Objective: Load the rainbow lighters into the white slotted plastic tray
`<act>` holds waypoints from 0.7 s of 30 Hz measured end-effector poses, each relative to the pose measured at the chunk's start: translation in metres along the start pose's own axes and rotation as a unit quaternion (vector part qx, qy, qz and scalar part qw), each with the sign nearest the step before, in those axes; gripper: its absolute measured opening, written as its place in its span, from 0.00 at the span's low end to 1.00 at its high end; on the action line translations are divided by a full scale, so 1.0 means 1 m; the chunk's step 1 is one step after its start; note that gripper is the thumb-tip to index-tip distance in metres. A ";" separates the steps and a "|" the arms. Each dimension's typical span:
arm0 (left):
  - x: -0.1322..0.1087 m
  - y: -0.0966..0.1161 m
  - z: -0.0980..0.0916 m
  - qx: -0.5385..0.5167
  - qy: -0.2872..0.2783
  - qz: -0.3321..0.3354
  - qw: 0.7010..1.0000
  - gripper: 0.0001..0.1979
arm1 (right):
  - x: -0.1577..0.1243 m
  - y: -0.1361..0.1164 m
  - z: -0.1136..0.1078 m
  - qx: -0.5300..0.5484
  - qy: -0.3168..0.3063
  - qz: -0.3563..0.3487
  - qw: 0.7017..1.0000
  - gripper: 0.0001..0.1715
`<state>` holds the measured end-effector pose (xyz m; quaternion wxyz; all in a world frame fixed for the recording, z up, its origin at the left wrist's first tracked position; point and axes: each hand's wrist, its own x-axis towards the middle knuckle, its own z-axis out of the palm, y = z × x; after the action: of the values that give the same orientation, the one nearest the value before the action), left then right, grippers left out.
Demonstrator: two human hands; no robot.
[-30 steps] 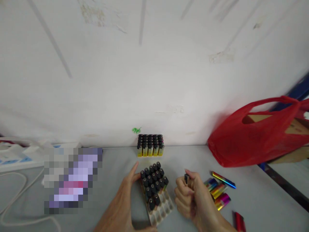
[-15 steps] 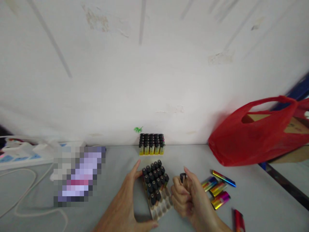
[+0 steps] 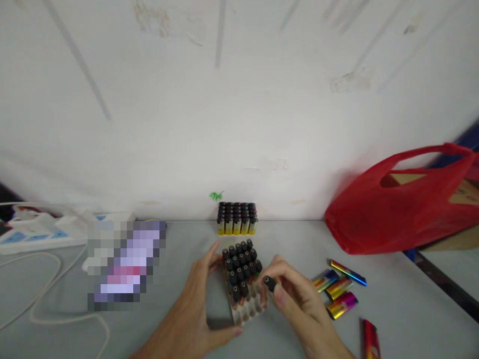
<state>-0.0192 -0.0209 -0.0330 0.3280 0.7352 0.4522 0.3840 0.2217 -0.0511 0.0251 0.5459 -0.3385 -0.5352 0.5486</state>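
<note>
A pale tray with cup-like slots (image 3: 247,311) lies on the grey table, its far rows filled with upright black-capped lighters (image 3: 241,264). Bare slots show along its near rows. My left hand (image 3: 200,299) spans the tray's left side, fingers at the far corner and thumb at the near one. Between thumb and fingers of my right hand (image 3: 294,296) is a lighter (image 3: 269,283); its black top shows, tilted, over the tray's right edge, while its body is mostly hidden. Several shiny multicoloured lighters (image 3: 342,305) lie to the right of this hand.
A full block of yellow-bodied lighters (image 3: 237,219) stands against the wall. One red lighter (image 3: 370,339) lies at the near right. On the right sits a red bag (image 3: 374,219). A power strip (image 3: 45,234), white cables and a blurred-out phone-like object (image 3: 130,259) occupy the left.
My right hand has turned and moved left with the lighter, bringing it to the tray's right edge. The left hand keeps its place at the tray. The view has shifted slightly.
</note>
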 end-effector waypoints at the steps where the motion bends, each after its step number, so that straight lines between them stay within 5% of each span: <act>1: 0.000 0.000 -0.001 0.001 -0.003 0.001 1.000 0.74 | -0.001 0.000 -0.001 -0.018 -0.004 0.002 1.000 0.18; 13: 0.002 -0.001 -0.002 -0.021 -0.032 0.002 0.999 0.67 | 0.001 -0.001 0.000 -0.249 -0.166 -0.133 0.945 0.11; 21: 0.002 0.003 -0.005 -0.026 -0.035 -0.014 0.999 0.66 | 0.003 -0.001 -0.004 -0.321 -0.189 -0.159 0.914 0.14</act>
<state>-0.0214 -0.0201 -0.0274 0.3680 0.7328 0.4406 0.3652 0.2257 -0.0479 0.0260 0.3771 -0.2959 -0.8223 0.3068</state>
